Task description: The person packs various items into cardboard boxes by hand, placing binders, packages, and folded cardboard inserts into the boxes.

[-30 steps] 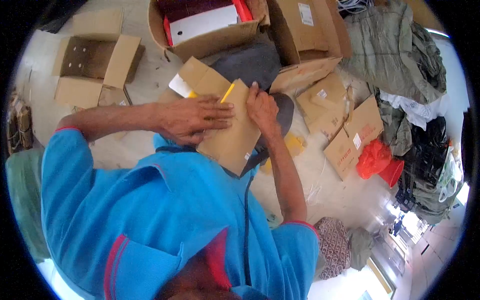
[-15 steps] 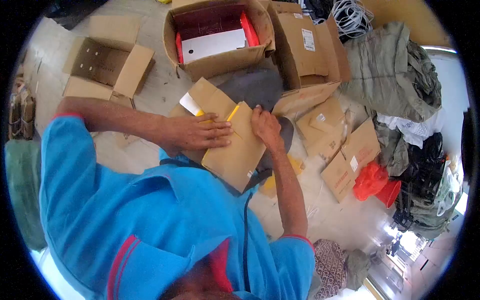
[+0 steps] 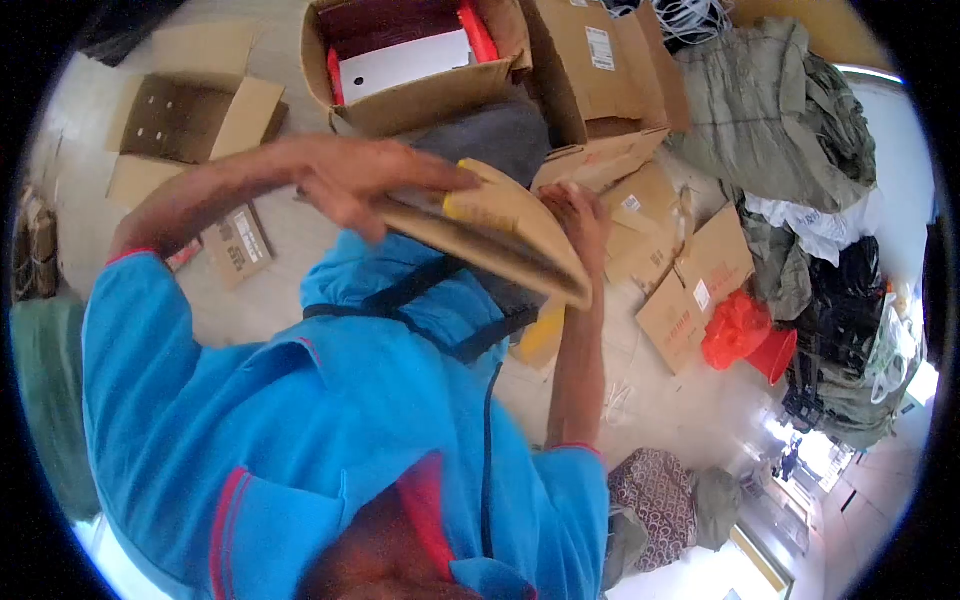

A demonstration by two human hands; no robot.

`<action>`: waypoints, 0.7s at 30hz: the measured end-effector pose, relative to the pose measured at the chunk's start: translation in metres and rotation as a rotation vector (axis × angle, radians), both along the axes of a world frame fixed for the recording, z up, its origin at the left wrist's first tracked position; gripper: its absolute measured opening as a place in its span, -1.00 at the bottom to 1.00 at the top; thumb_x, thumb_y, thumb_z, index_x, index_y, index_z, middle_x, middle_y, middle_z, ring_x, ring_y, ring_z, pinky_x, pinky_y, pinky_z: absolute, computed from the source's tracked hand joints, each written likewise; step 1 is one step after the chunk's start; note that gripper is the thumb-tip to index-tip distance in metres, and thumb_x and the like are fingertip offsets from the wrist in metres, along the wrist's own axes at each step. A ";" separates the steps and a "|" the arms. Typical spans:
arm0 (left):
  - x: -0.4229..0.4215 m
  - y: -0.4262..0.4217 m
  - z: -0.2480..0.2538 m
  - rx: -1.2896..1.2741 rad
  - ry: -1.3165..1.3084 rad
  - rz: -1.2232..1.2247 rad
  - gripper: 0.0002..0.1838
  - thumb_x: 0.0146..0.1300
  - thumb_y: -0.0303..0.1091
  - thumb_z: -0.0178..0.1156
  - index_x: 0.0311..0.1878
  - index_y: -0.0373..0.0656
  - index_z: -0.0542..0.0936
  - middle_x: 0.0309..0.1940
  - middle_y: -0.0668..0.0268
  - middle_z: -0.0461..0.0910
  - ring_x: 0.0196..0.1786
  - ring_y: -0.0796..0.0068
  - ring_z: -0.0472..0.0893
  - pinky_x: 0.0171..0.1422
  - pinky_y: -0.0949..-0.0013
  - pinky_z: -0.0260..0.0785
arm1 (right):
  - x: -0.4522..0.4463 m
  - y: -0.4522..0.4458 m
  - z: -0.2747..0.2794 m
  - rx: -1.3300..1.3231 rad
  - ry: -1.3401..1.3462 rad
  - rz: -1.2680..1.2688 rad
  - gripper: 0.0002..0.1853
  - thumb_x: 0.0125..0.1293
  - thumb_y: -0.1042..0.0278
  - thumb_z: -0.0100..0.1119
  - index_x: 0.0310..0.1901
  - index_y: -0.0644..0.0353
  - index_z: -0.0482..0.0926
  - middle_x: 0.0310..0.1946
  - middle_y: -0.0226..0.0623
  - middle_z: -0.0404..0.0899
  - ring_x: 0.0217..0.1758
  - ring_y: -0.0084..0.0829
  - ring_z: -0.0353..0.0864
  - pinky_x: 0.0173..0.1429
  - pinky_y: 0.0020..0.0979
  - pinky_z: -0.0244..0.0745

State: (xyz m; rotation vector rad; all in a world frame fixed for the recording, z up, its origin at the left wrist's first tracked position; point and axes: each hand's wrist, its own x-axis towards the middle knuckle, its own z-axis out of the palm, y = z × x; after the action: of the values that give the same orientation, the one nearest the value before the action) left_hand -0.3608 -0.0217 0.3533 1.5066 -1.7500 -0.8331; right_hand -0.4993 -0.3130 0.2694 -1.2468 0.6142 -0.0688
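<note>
Cardboard (image 3: pixel 515 212) aslant between left hand (image 3: pixel 362 180) and right hand (image 3: pixel 582 213), against both

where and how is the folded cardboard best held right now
Probably by its two ends: the left grip coming in from the left, the right grip from the right, each pinching the layers together. The folded cardboard is bowed and tilted nearly edge-on to the camera, and its layers look parted, so holding only one might let it spread.
</note>
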 end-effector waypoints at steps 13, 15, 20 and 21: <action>0.071 0.004 0.007 0.569 0.530 0.439 -0.05 -0.44 -0.28 0.26 0.26 -0.24 0.35 0.17 0.04 0.36 0.22 0.18 0.36 0.29 0.18 0.21 | 0.017 0.032 0.043 -0.415 -0.231 0.113 -0.26 -0.30 0.29 0.61 -0.01 0.31 0.45 -0.13 -0.21 0.58 -0.09 -0.40 0.56 0.00 -0.34 0.50; 0.076 0.017 0.007 0.545 0.684 0.547 -0.06 -0.48 -0.28 0.29 0.22 -0.25 0.38 0.16 0.08 0.38 0.21 0.21 0.37 0.30 0.18 0.20 | 0.031 0.042 0.059 -0.474 -0.183 0.163 -0.37 -0.23 0.31 0.56 -0.06 0.32 0.50 -0.18 -0.23 0.59 -0.14 -0.43 0.56 -0.03 -0.37 0.50; 0.106 0.035 0.010 0.547 0.503 0.768 -0.13 -0.40 -0.19 0.36 0.16 -0.24 0.43 0.10 0.18 0.45 0.16 0.28 0.41 0.30 0.23 0.21 | 0.070 0.039 0.070 -0.621 -0.089 0.305 -0.46 -0.10 0.36 0.49 -0.06 0.35 0.51 -0.16 -0.24 0.58 -0.14 -0.46 0.55 -0.02 -0.39 0.48; 0.132 0.048 -0.021 0.324 0.430 0.752 -0.21 -0.21 -0.01 0.35 0.14 -0.23 0.46 0.05 0.19 0.50 0.09 0.31 0.45 0.27 0.24 0.22 | 0.083 0.031 0.059 -0.608 -0.129 0.213 -0.42 -0.09 0.36 0.48 -0.01 0.35 0.48 -0.11 -0.22 0.56 -0.10 -0.44 0.54 -0.01 -0.38 0.48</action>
State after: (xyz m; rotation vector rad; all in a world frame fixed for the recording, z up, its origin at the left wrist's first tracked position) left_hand -0.2286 0.0261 0.3321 1.8337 -0.6670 -0.9537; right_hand -0.4159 -0.2822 0.3287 -1.8740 0.3504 -0.1654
